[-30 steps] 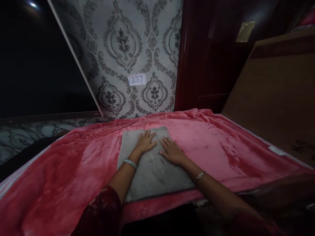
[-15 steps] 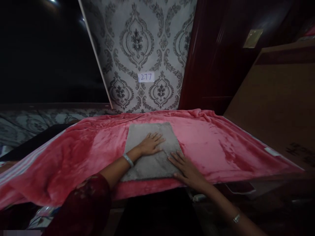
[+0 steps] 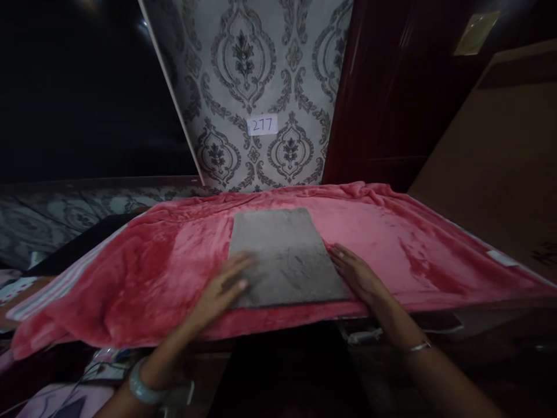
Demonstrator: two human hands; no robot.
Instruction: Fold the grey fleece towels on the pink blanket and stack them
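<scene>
Lying flat mid-way along the near edge of the pink blanket (image 3: 391,238), the grey folded cloth (image 3: 285,255) looks squared and smoothed. Left hand (image 3: 221,290) rests at its near-left corner, fingers loosely spread; right hand (image 3: 359,278) flat against its right edge, fingers together. Judged nearly finished; only edge-tidying left.

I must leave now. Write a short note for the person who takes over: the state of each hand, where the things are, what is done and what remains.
Left hand: open, flat at the left near corner of the folded grey rectangular cloth.
Right hand: open, against the cloth's right edge.
Cloth: lies flat on the pink plush blanket, near its front edge.
Done: cloth looks folded and smooth.
Left: probably squaring the edges; neither hand grips it.
</scene>
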